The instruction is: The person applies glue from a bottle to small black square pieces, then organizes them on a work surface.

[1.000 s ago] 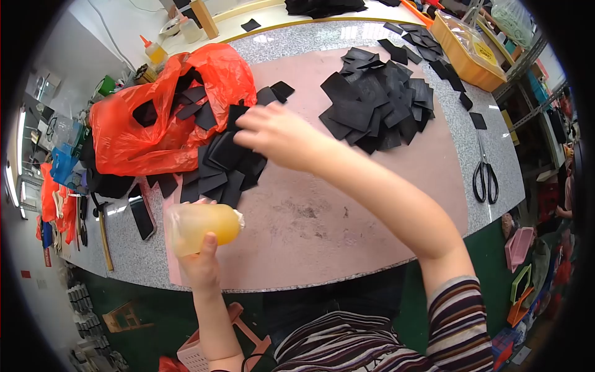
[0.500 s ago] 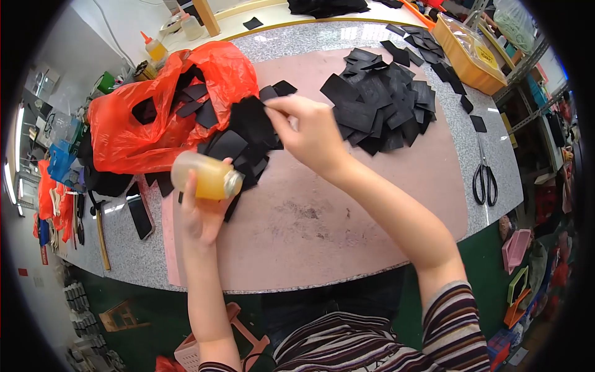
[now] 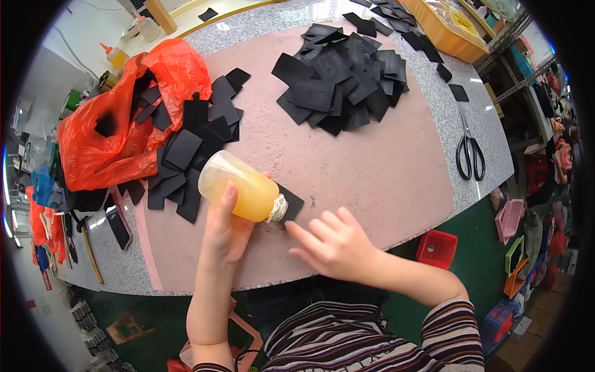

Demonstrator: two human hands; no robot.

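Note:
My left hand (image 3: 224, 234) is wrapped around a translucent squeeze bottle (image 3: 240, 187) of yellow liquid, tilted so its cloth-wrapped neck points right and down. The neck overlaps a small black sheet piece (image 3: 294, 203) lying on the pink mat (image 3: 384, 186). At that piece's lower edge is the index fingertip of my right hand (image 3: 338, 245), whose fingers are apart and partly bent. Loose black pieces (image 3: 183, 149) lie beyond the bottle, spilling from a red plastic bag (image 3: 105, 152). Farther back is a larger heap of black pieces (image 3: 341, 77).
Black-handled scissors (image 3: 471, 155) lie on the speckled tabletop at the right. A yellow tray (image 3: 449, 28) stands at the back right. On the left are a phone (image 3: 118, 224) and a wooden-handled tool (image 3: 93, 257). Below the table edge sits a red basket (image 3: 437, 249).
My right hand has moved from the pieces by the red bag down to the near mat, where a black piece now lies. My left hand has shifted the bottle rightward, neck lower. The view has shifted.

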